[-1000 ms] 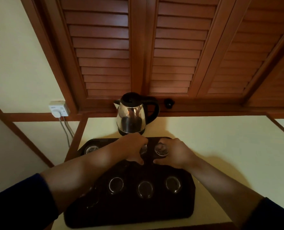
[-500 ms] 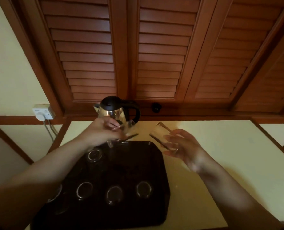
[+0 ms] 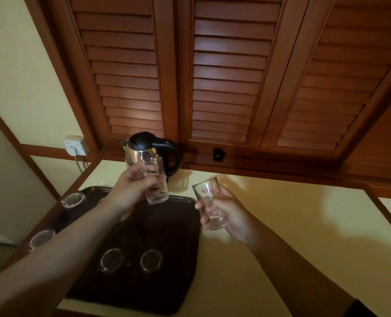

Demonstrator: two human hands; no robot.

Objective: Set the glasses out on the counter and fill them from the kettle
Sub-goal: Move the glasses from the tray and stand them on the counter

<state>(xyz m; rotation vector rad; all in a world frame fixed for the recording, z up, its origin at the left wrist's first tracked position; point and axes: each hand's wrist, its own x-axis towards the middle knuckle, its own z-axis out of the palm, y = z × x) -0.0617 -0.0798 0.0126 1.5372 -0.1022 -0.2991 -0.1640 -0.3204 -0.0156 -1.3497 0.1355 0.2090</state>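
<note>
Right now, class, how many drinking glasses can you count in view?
6: one in the left hand, one in the right hand, four upside down on the dark tray. The left forearm may hide more.

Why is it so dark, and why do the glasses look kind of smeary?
Head view: the room is dim, with soft glare on the shutters and kettle; the held glasses are slightly blurred; the hands cast shadows on the counter; the wide lens bends the edges.
</note>
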